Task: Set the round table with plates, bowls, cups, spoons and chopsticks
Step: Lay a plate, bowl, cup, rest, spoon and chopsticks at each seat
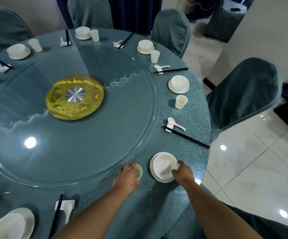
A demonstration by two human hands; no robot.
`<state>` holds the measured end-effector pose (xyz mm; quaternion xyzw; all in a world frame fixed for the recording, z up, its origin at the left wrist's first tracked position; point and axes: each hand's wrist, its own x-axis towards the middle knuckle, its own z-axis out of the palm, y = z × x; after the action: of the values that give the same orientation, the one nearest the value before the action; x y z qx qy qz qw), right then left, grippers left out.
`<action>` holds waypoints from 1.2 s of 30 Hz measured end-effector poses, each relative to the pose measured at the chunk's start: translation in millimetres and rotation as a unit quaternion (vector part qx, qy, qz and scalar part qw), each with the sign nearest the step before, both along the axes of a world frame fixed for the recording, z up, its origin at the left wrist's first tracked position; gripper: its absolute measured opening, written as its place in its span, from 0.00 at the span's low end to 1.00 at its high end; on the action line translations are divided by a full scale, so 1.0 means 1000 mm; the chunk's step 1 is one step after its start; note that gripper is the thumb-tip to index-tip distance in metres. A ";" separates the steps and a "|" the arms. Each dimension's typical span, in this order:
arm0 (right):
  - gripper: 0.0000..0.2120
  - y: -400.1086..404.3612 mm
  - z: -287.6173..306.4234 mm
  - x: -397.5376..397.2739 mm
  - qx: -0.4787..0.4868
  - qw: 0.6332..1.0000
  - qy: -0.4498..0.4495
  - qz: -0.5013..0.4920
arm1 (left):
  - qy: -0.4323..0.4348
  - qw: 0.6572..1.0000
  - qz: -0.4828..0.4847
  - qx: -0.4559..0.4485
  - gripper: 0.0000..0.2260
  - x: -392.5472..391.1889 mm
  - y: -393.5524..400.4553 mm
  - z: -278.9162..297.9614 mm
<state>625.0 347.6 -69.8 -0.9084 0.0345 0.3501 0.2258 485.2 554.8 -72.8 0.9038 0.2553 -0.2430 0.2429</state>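
At the table's near edge point(188, 192), I hold cup and bowl.
My left hand point(126, 178) wraps the cup point(138, 173); my right hand point(183, 172) pinches the bowl point(164, 165) rim on its plate point(158, 178).

I could read no text, label, brand or number anywhere in front of me. The white dishes, the cups and the black chopsticks were all plain, and the tablecloth carried only a swirl pattern. The yellow disc at the table's middle bore no legible lettering.
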 end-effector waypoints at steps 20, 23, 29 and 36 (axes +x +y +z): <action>0.24 -0.012 0.012 0.082 -0.017 0.999 -0.041 0.020 | -0.027 0.998 -0.029 0.054 0.27 0.062 0.002 0.012; 0.23 -0.005 0.011 0.102 -0.020 0.996 -0.065 0.052 | -0.071 0.994 -0.006 0.085 0.21 0.091 0.024 0.014; 0.25 0.019 0.009 0.136 -0.037 0.977 -0.134 0.159 | 0.003 0.996 0.034 0.087 0.25 0.139 0.070 0.009; 0.25 0.039 0.002 0.167 -0.086 0.956 -0.172 0.219 | -0.068 0.995 -0.050 0.048 0.32 0.193 0.067 -0.001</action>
<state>792.2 386.3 -67.3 -0.9563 -0.1748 0.2249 0.0667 677.9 621.8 -73.8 0.9404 0.2042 -0.1807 0.2034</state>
